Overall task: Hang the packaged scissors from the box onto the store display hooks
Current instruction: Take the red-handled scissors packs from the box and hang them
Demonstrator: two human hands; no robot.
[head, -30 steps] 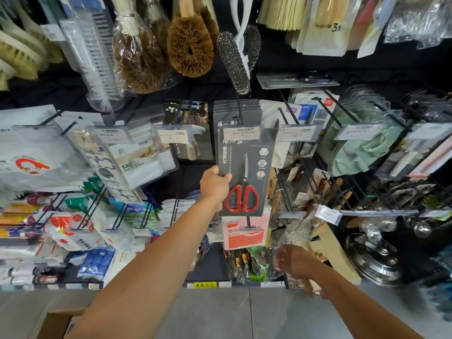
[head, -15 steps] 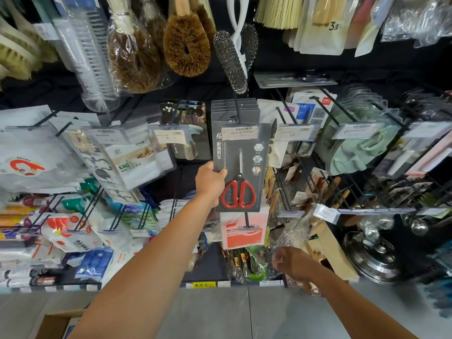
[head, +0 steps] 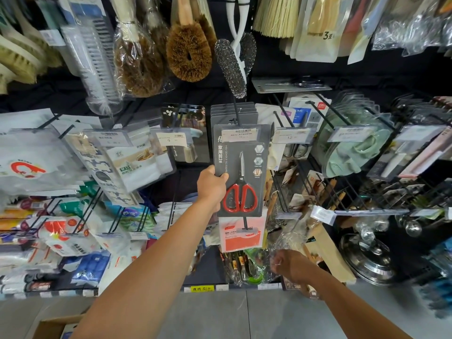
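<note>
The left hand (head: 211,185) holds the grey scissors pack (head: 244,172) by its left edge, thumb on the front, fingers curled behind. The top of the pack sits behind a price tag (head: 241,134) at the tip of a black hook (head: 235,106). I cannot tell if it hangs there. More packs (head: 249,116) hang right behind the pack. Above the pack hang brown brushes (head: 189,55). Left of the pack are white bags (head: 36,162). Right of it are shiny lids (head: 367,263), low down. Below the pack, a bit right, is the right hand (head: 291,265), blurry, so I cannot tell how its fingers are. Far below the pack is the grey floor (head: 220,314), with a box (head: 52,327) down to the left
</note>
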